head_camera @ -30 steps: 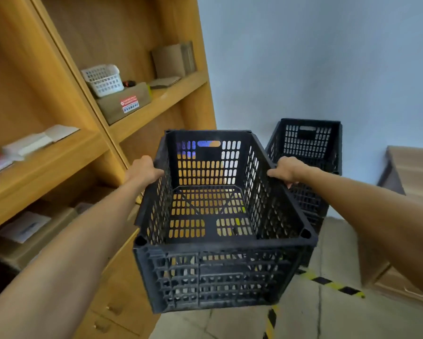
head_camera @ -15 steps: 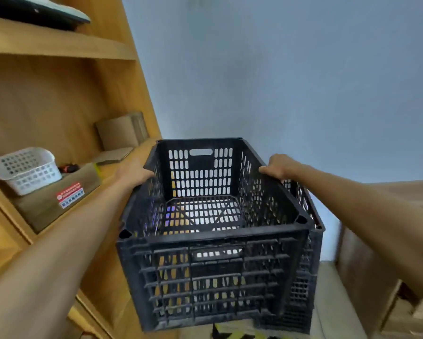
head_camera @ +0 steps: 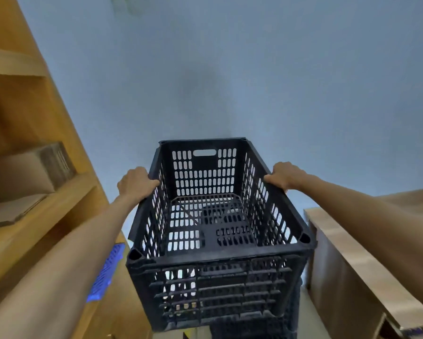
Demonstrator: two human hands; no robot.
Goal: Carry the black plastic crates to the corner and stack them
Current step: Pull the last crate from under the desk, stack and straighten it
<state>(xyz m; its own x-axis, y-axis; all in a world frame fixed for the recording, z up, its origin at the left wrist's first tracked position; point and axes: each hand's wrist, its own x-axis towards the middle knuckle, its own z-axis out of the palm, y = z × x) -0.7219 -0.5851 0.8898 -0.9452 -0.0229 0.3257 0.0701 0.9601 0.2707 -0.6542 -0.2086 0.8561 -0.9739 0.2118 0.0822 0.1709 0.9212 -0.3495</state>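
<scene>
Item: black crate (head_camera: 213,231), airborne at the corner, left hand (head_camera: 136,183) and right hand (head_camera: 285,176) each clamped on a long-side rim. Step: placement onto the lower crate (head_camera: 266,330), glimpsed beneath. Next move: square the corners, then lower. Clearance: wooden shelving (head_camera: 29,216) close left, wooden cabinet (head_camera: 367,265) close right, wall ahead.

Tall orange-brown wooden shelving unit (head_camera: 66,199) stands at left. On its middle shelf board: one brown cardboard box (head_camera: 29,171), upright, and a flat brown cardboard piece (head_camera: 11,211) lying just beside it, near the front edge.
</scene>
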